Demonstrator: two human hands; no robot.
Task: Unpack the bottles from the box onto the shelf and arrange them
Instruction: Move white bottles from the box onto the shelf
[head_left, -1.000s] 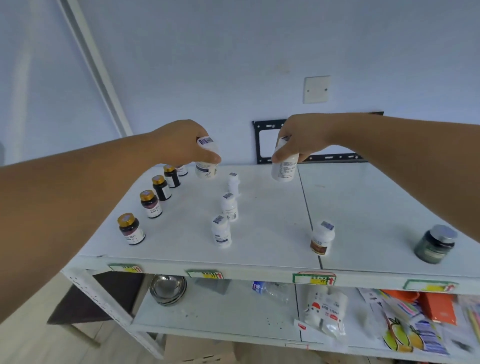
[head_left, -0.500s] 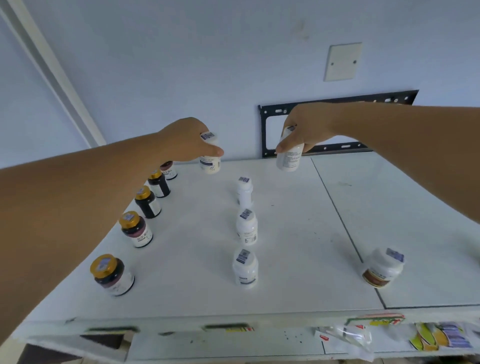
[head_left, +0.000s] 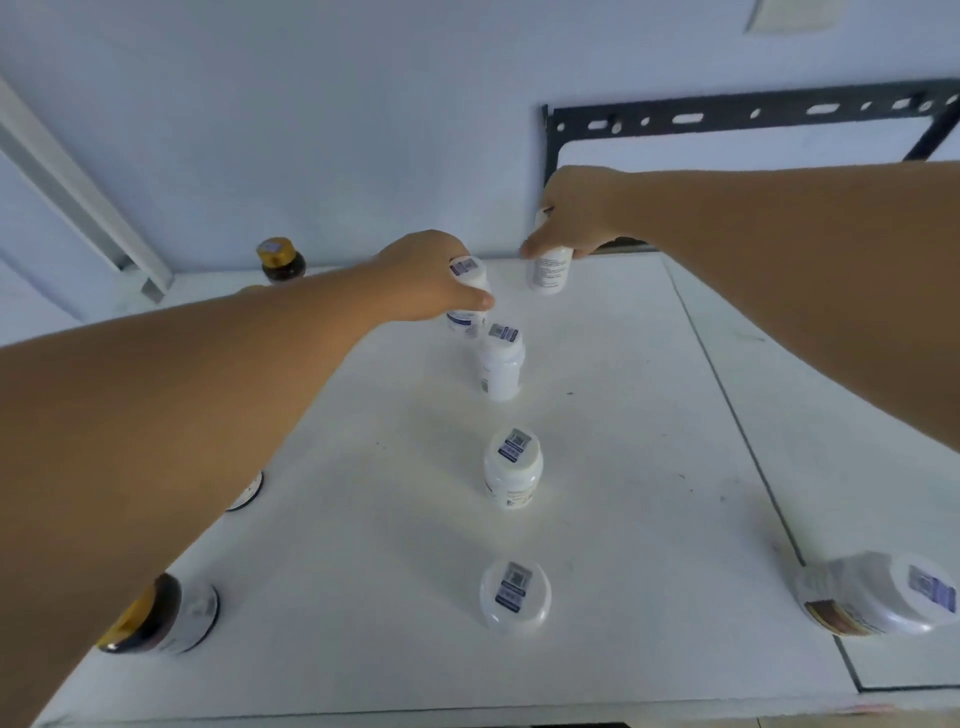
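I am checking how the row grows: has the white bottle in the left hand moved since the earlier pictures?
Yes. The left hand has brought its white bottle rightward, close behind the farthest bottle of the middle row.

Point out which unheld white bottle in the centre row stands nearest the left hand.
The rearmost bottle, right beside the left hand; the middle bottle and front bottle stand nearer the shelf edge.

2 bare arms stretch forward, left grip (head_left: 426, 278) curled over left bottle (head_left: 466, 269), right grip (head_left: 576, 218) over right bottle (head_left: 548, 274).
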